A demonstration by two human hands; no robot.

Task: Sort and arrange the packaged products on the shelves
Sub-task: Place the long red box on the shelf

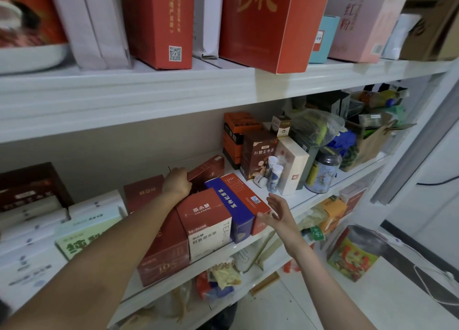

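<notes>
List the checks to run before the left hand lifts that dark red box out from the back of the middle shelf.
1. Grip: the left hand curls round the end of the dark red box: ok.
2. Other hand free: the right hand is open and holds nothing, by the front end of the orange-red box: ok.
3. Way forward clear: the red-and-white tea box and the blue box lie in front of it: not ok.
4. Box free of its neighbours: the part under the hand is hidden: cannot tell.
5. White tubes out of the way: upright, apart to the right of the row: ok.
</notes>
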